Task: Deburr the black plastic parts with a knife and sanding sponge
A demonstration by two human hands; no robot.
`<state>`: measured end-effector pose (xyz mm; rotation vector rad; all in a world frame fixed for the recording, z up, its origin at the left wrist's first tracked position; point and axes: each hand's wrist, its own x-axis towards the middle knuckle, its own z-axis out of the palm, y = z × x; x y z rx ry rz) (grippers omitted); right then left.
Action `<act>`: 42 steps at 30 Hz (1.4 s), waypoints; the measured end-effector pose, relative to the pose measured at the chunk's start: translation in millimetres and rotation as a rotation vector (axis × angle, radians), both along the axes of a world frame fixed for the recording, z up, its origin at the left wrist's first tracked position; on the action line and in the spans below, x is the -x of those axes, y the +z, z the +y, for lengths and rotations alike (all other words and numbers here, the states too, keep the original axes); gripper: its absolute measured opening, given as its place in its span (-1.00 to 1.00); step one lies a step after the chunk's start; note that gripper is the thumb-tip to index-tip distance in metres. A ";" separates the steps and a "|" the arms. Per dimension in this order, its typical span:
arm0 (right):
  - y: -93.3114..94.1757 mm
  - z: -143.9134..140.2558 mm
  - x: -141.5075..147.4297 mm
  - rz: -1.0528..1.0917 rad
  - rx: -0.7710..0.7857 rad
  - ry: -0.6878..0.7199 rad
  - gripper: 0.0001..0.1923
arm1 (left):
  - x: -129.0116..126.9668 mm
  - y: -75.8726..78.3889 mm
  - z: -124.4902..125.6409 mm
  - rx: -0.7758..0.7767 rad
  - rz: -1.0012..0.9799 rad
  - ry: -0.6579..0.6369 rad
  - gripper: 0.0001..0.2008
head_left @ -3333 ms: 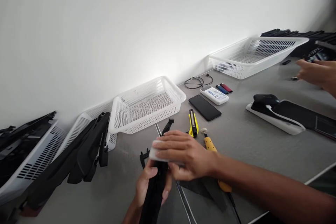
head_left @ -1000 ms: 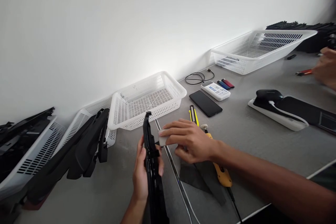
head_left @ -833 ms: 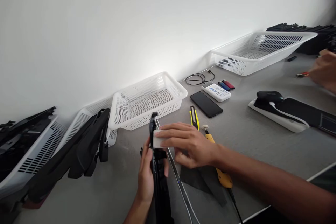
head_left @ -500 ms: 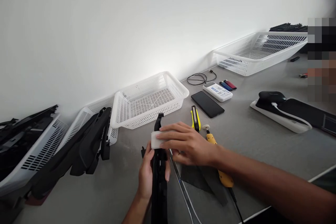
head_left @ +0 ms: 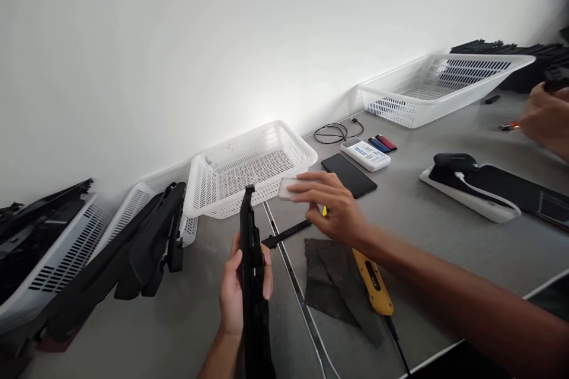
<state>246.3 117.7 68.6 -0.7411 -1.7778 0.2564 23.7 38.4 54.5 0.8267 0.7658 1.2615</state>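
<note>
Head view, going left to right: your left hand (head_left: 242, 284) grips a long black plastic part (head_left: 252, 284), standing upright above the desk (head_left: 444, 249). Your right hand (head_left: 331, 204) pinches a small white block (head_left: 288, 188), apart from the part's top. I think the tall part could tip if your grip slackens. Close by lie a white basket (head_left: 249, 169), dark cloth (head_left: 333, 284) and a yellow tool (head_left: 373, 275).

Baskets along the wall, tools before us

We see the basket (head_left: 249, 169) behind the knife-like tool (head_left: 372, 281); the cloth (head_left: 331, 287) lies left of it, the phone (head_left: 349, 174) behind.
</note>
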 end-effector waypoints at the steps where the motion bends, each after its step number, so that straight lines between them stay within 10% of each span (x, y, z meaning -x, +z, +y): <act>1: 1.8 0.0 -0.7 0.107 0.107 0.012 -0.71 | -1.3 0.2 -0.2 -0.011 0.017 0.025 -0.69; 7: 2.6 -1.3 6.9 0.305 0.661 0.260 -0.70 | -11.4 -11.0 -5.2 0.070 0.072 -0.103 -0.64; 20: -1.2 -0.7 7.9 0.300 0.586 -0.016 -0.74 | -10.3 -6.3 -4.1 0.036 0.045 -0.022 -0.60; 25: -3.3 -5.2 12.8 0.301 0.730 0.278 -0.72 | -13.7 -2.6 -1.8 0.077 0.070 -0.005 -0.59; 30: -7.3 -4.4 15.5 0.294 0.648 0.086 -0.76 | -15.5 -5.5 -0.3 0.094 0.043 0.002 -0.58; 35: -3.6 -11.0 19.3 0.235 0.752 0.338 -0.77 | -16.6 -9.9 -1.8 0.106 0.034 -0.010 -0.45; 42: -0.7 -14.5 20.6 0.247 0.732 0.254 -0.78 | -18.5 -10.0 -1.2 0.084 0.046 -0.001 -0.48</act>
